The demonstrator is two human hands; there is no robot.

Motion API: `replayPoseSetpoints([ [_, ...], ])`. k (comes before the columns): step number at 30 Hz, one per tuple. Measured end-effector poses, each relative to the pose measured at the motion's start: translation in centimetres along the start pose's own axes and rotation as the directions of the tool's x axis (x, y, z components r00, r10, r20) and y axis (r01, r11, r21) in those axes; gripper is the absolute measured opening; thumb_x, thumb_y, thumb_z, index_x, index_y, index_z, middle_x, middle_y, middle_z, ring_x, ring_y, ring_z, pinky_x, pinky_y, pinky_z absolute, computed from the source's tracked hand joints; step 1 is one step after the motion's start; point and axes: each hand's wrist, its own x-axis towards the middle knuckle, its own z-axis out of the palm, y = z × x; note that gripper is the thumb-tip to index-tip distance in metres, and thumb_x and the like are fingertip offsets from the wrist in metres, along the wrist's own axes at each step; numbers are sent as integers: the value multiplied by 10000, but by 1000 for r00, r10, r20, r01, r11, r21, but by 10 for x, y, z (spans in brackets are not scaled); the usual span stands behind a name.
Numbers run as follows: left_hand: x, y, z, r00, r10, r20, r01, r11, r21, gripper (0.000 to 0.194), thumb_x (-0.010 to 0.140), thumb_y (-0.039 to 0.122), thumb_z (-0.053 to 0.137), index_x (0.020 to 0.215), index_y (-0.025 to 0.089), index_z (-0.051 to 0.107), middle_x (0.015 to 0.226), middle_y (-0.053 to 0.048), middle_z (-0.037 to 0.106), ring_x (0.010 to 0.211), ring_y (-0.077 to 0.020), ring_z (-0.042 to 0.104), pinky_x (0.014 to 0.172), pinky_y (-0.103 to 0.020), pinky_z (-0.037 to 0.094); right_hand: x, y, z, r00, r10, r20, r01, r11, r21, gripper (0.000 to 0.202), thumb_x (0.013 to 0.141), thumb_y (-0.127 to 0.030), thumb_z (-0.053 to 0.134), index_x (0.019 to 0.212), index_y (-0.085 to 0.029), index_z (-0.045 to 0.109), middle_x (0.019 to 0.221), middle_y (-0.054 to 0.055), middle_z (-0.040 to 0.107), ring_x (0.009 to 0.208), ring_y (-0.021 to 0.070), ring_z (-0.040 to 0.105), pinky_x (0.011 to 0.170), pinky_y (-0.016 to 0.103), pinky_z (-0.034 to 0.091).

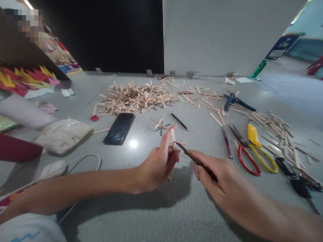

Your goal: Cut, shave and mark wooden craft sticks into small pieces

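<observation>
My left hand (pixel 158 161) is raised over the middle of the table, its fingers pinching a short pale wooden craft stick (pixel 173 135) upright. From the right, my right hand (pixel 214 173) grips a slim dark brown pointed tool (pixel 199 162); its exact kind cannot be made out. The tool's tip meets or nearly meets the lower part of the stick beside my left fingertips. Just beyond my left hand lie a few crossed stick pieces (pixel 159 123) and a black pen (pixel 179 121).
A heap of wooden sticks (pixel 136 97) lies at the back. Red-and-yellow-handled scissors (pixel 248 151), blue-handled pliers (pixel 236 101), a purple cutter (pixel 227 143) and more sticks (pixel 287 141) are at right. To the left are a phone (pixel 119 128), plastic bag (pixel 64 134) and white cable (pixel 97 158).
</observation>
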Motion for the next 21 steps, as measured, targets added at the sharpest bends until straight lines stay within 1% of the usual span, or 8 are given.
replayPoseSetpoints([
  [3,-1,0,0,1000,24,-13,-24,1000,10,656,1098,326,508,1661,178,205,774,49,677,521,-113,555,571,-238,473,-2,0,0,1000,11,-5,-11,1000,17,390,1030,-162,447,1234,-200,777,902,45,833,695,177,761,690,278,614],
  [6,-2,0,0,1000,10,-16,-10,1000,-14,650,1105,318,497,1668,186,200,777,48,670,504,-102,533,521,-213,447,-2,0,0,1000,12,-17,-11,1000,28,372,1032,-158,449,1177,-200,788,883,41,829,681,169,744,671,265,593],
  [9,-3,1,1,999,-21,35,22,999,-44,657,1103,316,489,1674,199,186,778,50,653,495,-94,525,479,-188,427,-1,-1,1,1000,23,-10,-23,1000,21,375,1017,-156,453,1191,-193,783,856,44,823,637,166,717,639,271,586],
  [12,-4,1,1,998,-20,65,24,998,-59,684,1094,311,496,1682,206,163,798,43,655,502,-93,534,472,-180,442,-1,-2,2,1000,1,8,-1,1000,18,391,1012,-153,439,1220,-168,770,845,60,813,681,184,747,680,294,625],
  [14,-4,2,1,998,-22,61,27,997,-69,677,1093,296,493,1679,205,167,802,42,660,498,-90,539,476,-180,453,-3,-1,1,999,-36,14,36,999,-9,427,1014,-147,438,1315,-152,741,928,92,824,810,213,792,763,327,660],
  [17,-4,2,1,999,-22,44,26,995,-95,672,1087,278,512,1678,213,197,800,39,675,489,-85,535,471,-174,446,-7,2,-1,996,-81,30,82,995,-48,526,1031,-140,434,1525,-112,609,1067,135,826,956,229,806,836,341,674],
  [19,-5,2,1,999,-10,31,13,992,-128,701,1076,276,549,1685,215,207,809,28,690,498,-88,545,482,-181,463,-11,4,-2,994,-92,63,96,993,-65,565,1043,-126,399,1590,-87,538,976,112,829,837,206,802,753,303,668],
  [21,-5,2,1,1000,-4,21,8,985,-170,714,1076,286,569,1693,217,215,817,19,697,500,-87,546,494,-187,482,-14,5,-2,994,-77,72,86,989,-117,587,1047,-117,374,1617,-114,512,869,72,825,695,191,780,644,279,639],
])
